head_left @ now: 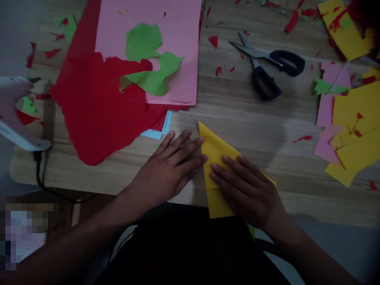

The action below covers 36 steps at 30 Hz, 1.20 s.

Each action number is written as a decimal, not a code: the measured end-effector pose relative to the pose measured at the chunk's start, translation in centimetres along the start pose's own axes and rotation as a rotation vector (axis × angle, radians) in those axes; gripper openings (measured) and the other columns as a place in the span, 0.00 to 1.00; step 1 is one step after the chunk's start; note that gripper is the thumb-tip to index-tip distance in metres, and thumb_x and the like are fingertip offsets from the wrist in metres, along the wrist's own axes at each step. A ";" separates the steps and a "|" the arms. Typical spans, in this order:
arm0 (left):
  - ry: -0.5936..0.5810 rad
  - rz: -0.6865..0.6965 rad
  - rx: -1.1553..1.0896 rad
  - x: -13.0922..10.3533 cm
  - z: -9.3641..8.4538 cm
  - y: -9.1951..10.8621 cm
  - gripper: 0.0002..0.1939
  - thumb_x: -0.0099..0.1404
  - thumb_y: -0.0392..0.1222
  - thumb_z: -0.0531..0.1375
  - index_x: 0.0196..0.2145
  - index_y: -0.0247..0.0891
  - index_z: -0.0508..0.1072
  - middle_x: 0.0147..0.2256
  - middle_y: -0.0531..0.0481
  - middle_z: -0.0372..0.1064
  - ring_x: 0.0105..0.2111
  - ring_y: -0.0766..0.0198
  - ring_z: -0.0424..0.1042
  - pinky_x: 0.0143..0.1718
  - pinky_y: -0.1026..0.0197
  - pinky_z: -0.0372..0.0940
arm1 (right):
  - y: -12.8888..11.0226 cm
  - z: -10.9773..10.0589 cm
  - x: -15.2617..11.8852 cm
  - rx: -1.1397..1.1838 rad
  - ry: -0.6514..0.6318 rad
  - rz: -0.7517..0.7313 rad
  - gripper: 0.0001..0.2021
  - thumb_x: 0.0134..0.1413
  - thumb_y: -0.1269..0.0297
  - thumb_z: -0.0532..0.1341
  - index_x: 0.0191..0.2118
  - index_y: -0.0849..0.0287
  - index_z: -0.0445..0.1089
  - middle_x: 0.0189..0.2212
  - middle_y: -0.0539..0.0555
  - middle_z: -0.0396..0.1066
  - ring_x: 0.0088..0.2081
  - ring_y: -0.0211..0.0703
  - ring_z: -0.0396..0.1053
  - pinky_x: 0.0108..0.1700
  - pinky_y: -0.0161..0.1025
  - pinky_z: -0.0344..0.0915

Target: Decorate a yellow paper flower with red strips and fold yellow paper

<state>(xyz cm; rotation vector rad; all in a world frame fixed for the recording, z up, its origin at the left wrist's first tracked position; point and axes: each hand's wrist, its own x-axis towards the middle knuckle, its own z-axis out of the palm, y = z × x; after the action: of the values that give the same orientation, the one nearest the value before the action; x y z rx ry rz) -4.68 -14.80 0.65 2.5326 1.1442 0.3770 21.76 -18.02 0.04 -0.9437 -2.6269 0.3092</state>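
Observation:
A yellow sheet of paper [218, 148], folded over on a diagonal, lies at the table's near edge. Its lower strip reaches past that edge. My right hand [247, 186] rests flat on the folded paper, fingers stretched out and pointing up and left. At the paper's left side is my left hand [175, 166], palm down, its fingers extended with the tips at the paper's edge. Neither hand grasps anything. Part of the paper is hidden beneath my right hand.
Scissors [261, 59] lie partly spread on the table [225, 114]. To the left, torn red paper [101, 107] and green pieces [144, 39] lie over pink sheets [178, 23]. A white glue gun [20, 114] with a cord stands far left. Yellow scraps [356, 107] lie right.

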 end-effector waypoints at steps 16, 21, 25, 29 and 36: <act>0.015 0.016 0.000 -0.1 -0.1 -0.1 0.20 0.71 0.38 0.58 0.59 0.45 0.70 0.67 0.48 0.58 0.70 0.49 0.50 0.69 0.37 0.50 | -0.2 -0.1 0.3 0.037 0.025 0.050 0.20 0.61 0.69 0.63 0.58 0.60 0.70 0.60 0.50 0.70 0.66 0.48 0.61 0.71 0.49 0.53; 0.014 0.016 0.004 -0.1 -0.1 -0.1 0.20 0.71 0.38 0.58 0.59 0.45 0.71 0.67 0.48 0.58 0.70 0.50 0.49 0.69 0.38 0.49 | -0.2 0.0 0.4 0.040 0.037 0.051 0.19 0.61 0.68 0.62 0.57 0.59 0.71 0.58 0.50 0.72 0.65 0.47 0.62 0.71 0.49 0.55; 0.013 0.019 0.008 0.0 -0.1 -0.1 0.19 0.71 0.38 0.58 0.59 0.45 0.71 0.67 0.48 0.58 0.70 0.50 0.49 0.69 0.38 0.49 | -0.1 0.0 0.4 0.033 0.034 0.054 0.18 0.61 0.68 0.62 0.57 0.57 0.72 0.58 0.50 0.72 0.65 0.47 0.62 0.69 0.50 0.58; 0.016 0.013 0.000 0.0 -0.1 -0.1 0.19 0.71 0.38 0.58 0.58 0.45 0.71 0.67 0.48 0.58 0.70 0.50 0.49 0.69 0.38 0.48 | 0.0 0.0 0.4 0.041 0.038 0.062 0.19 0.61 0.69 0.62 0.57 0.57 0.72 0.57 0.51 0.73 0.65 0.47 0.63 0.69 0.50 0.59; -0.001 0.022 -0.007 0.0 -0.2 -0.2 0.20 0.71 0.37 0.58 0.59 0.45 0.70 0.67 0.47 0.58 0.70 0.49 0.50 0.69 0.37 0.50 | 0.0 0.1 0.4 0.026 0.052 0.048 0.18 0.61 0.69 0.62 0.57 0.57 0.72 0.58 0.49 0.72 0.64 0.47 0.64 0.69 0.50 0.58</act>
<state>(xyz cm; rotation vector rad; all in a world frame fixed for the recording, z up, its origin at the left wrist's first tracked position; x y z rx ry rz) -4.91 -14.68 0.79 2.5408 1.1142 0.3844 21.40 -17.76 0.06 -0.9937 -2.5503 0.3250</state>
